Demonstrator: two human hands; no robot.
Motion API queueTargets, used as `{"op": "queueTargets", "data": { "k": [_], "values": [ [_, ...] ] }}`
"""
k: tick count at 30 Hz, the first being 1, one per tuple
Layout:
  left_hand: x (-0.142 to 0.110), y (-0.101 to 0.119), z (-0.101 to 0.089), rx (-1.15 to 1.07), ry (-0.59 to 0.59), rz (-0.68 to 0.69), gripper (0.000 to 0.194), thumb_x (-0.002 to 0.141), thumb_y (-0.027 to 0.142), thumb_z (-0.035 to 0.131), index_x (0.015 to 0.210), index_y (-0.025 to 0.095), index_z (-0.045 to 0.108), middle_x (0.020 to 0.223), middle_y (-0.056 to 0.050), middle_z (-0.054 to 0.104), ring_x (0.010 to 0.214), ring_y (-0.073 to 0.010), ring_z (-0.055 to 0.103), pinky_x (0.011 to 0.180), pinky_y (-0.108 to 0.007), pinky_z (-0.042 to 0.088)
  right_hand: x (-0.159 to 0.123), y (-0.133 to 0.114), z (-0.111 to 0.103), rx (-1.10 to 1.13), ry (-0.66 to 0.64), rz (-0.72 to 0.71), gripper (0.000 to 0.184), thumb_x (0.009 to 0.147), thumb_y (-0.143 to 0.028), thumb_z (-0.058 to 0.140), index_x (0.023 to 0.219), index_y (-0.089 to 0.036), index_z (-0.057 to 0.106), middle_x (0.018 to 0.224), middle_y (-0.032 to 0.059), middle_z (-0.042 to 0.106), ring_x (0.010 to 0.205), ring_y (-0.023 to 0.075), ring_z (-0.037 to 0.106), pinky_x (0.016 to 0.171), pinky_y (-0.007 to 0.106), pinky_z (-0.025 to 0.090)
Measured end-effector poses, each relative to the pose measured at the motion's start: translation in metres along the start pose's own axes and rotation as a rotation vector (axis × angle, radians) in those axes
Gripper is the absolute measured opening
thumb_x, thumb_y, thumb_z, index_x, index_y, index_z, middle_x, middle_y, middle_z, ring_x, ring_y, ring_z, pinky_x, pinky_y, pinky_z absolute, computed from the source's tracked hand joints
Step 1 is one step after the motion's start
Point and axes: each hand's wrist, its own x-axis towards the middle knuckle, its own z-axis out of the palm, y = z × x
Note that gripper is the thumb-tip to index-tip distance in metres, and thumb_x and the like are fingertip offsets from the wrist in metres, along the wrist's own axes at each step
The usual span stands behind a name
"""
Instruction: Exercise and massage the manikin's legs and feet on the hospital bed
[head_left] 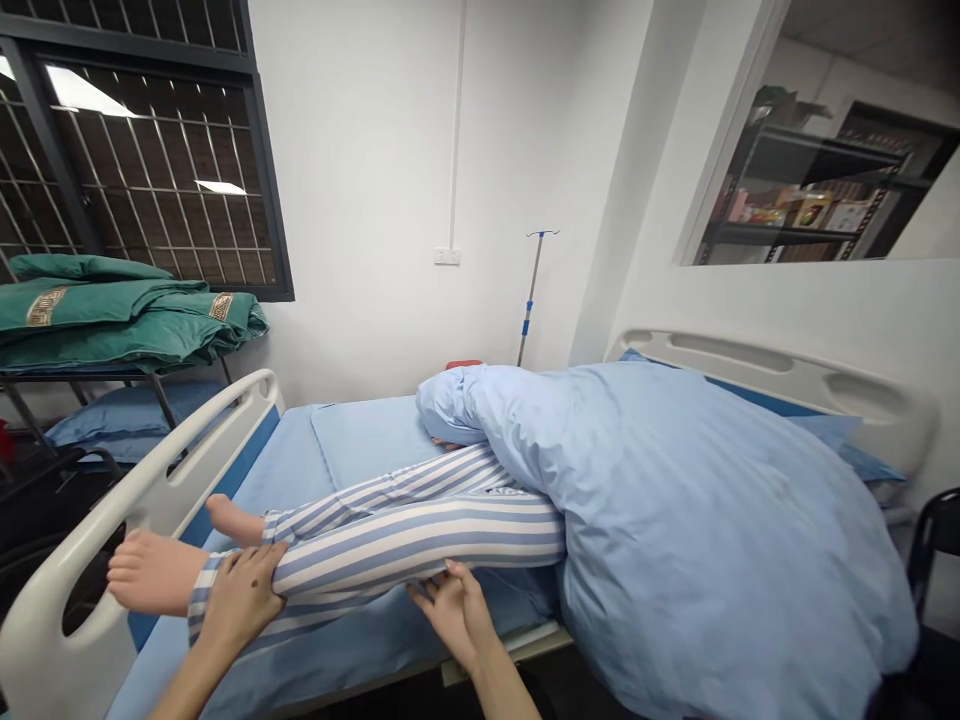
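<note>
A manikin's legs in blue-and-white striped trousers point(420, 535) stretch across the bed, bare feet towards the footboard. My left hand point(244, 595) is wrapped over the near lower leg, just above the bare foot point(157, 572). Under the knee of the same leg, my right hand point(457, 610) is palm up with its thumb at the trouser cloth; some of its fingertips are hidden by the leg. The far foot point(234, 520) lies behind on the sheet. A light blue quilt point(675, 500), folded back, covers the upper body.
At the left is the bed's pale footboard point(82, 540), and the headboard point(787, 370) stands at the right. Behind the bed rises a drip stand point(529, 300). Green folded bedding point(127, 315) is piled on a rack by the window. A black chair point(934, 560) shows at the right edge.
</note>
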Motion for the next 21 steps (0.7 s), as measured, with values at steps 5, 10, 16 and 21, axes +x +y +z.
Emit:
{"op": "queueTargets", "data": {
  "k": [5, 10, 16, 21],
  "values": [
    [0.000, 0.036, 0.056, -0.186, 0.008, -0.095, 0.051, 0.063, 0.023, 0.047, 0.113, 0.022, 0.058, 0.119, -0.005, 0.062, 0.113, -0.0251, 0.052, 0.097, -0.038, 0.031, -0.012, -0.034, 0.021, -0.035, -0.029, -0.058, 0.010, 0.064, -0.027, 0.063, 0.072, -0.023, 0.059, 0.082, -0.0016, 0.063, 0.086, 0.0193, 0.055, 0.091, 0.047, 0.039],
    [-0.010, 0.066, 0.107, -0.320, -0.047, -0.169, 0.049, 0.063, 0.019, 0.046, 0.111, 0.021, 0.056, 0.116, -0.004, 0.063, 0.108, -0.0221, 0.055, 0.096, -0.035, 0.033, -0.012, -0.035, 0.014, -0.113, -0.001, -0.048, 0.012, 0.065, -0.029, 0.063, 0.074, -0.023, 0.058, 0.086, -0.0011, 0.062, 0.087, 0.0191, 0.053, 0.087, 0.045, 0.041],
    [-0.012, 0.063, 0.114, -0.330, -0.048, -0.146, 0.049, 0.063, 0.020, 0.046, 0.111, 0.021, 0.056, 0.116, -0.003, 0.064, 0.109, -0.0220, 0.054, 0.097, -0.034, 0.033, -0.011, -0.028, 0.008, -0.133, 0.003, -0.062, 0.012, 0.063, -0.025, 0.066, 0.071, -0.022, 0.058, 0.087, -0.0005, 0.062, 0.089, 0.0185, 0.054, 0.088, 0.041, 0.042],
    [-0.015, 0.046, 0.105, -0.267, -0.008, -0.121, 0.051, 0.062, 0.019, 0.044, 0.111, 0.020, 0.059, 0.116, -0.004, 0.064, 0.110, -0.0233, 0.054, 0.099, -0.036, 0.032, -0.012, -0.020, 0.007, -0.187, 0.032, -0.063, 0.017, 0.064, -0.026, 0.067, 0.078, -0.023, 0.059, 0.092, 0.0011, 0.064, 0.096, 0.0221, 0.055, 0.088, 0.043, 0.042]
  ]
}}
